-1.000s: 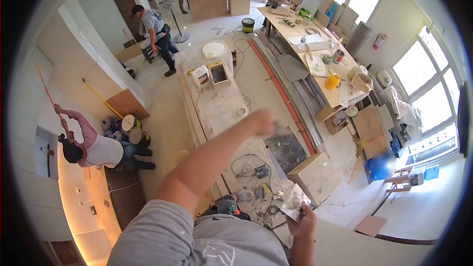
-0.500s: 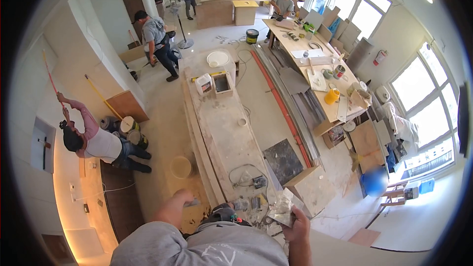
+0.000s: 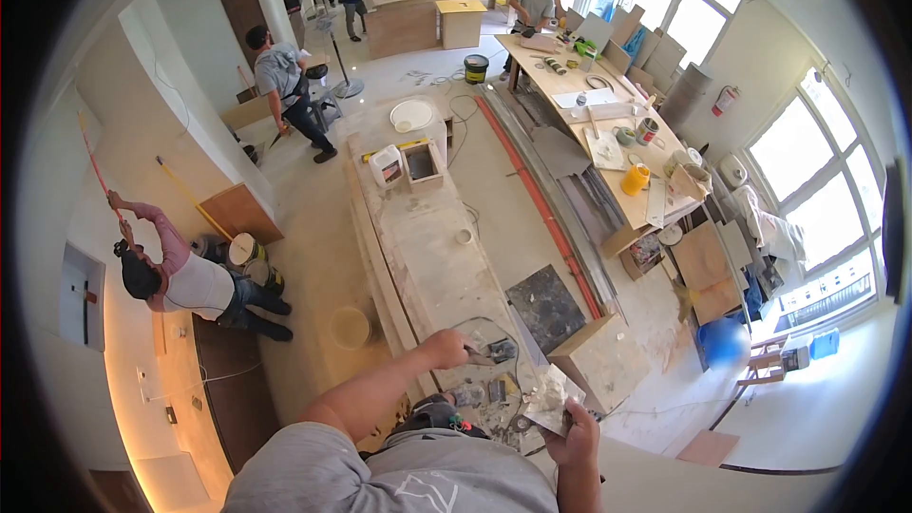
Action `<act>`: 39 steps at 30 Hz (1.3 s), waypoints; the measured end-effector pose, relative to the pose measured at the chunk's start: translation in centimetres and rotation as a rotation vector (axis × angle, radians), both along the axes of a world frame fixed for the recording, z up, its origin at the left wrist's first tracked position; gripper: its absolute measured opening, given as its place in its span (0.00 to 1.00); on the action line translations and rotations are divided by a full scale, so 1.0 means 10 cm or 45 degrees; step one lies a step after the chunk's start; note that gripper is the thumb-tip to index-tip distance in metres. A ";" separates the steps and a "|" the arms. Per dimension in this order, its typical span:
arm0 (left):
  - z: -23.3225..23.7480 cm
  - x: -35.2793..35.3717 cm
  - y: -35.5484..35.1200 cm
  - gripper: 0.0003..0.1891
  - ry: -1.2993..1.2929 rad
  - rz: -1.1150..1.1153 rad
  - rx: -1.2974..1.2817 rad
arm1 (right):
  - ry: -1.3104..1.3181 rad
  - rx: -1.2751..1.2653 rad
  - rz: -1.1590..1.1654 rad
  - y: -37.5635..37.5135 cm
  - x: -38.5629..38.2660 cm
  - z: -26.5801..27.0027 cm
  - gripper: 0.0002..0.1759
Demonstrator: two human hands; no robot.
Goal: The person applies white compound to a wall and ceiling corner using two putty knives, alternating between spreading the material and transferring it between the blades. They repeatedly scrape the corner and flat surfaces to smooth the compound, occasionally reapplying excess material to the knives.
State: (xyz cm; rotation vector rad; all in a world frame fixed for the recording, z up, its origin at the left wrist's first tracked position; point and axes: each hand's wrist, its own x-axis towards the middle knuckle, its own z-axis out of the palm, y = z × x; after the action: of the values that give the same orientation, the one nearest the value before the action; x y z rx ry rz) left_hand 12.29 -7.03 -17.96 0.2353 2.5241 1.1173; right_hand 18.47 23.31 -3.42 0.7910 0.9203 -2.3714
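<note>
My left hand [image 3: 444,350] is closed around a putty knife [image 3: 478,355], mostly hidden by the fist. It is held out over the near end of the long dusty workbench [image 3: 418,237], beside a small dark tool with a cord [image 3: 499,351]. On the right, my right hand [image 3: 576,433] grips a flat, pale plate smeared with putty [image 3: 553,401], its thumb lying at the plate's edge. Several small grimy items, among them a grey block [image 3: 497,389], lie on the bench close to my body.
A white jug [image 3: 386,166] and an open wooden box [image 3: 422,163] stand farther along the bench. Red-edged long profiles [image 3: 541,214] lie on the floor to the right. At left a person [image 3: 195,275] holds up a long pole. Several other people stand farther back.
My left hand has swung right and forward with the putty knife, from beside the bench to over it. The right hand and plate stay nearly still. A person at the back left has straightened.
</note>
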 end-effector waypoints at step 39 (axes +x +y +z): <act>1.94 -0.79 0.34 0.15 0.810 -0.329 0.376 | 0.123 0.118 -0.125 0.01 -0.46 0.23 0.13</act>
State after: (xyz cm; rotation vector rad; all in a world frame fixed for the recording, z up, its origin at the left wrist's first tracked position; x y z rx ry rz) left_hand 4.36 -3.62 1.46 1.1189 2.7058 1.4750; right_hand 13.87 23.39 -1.09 0.7785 1.0599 -2.4857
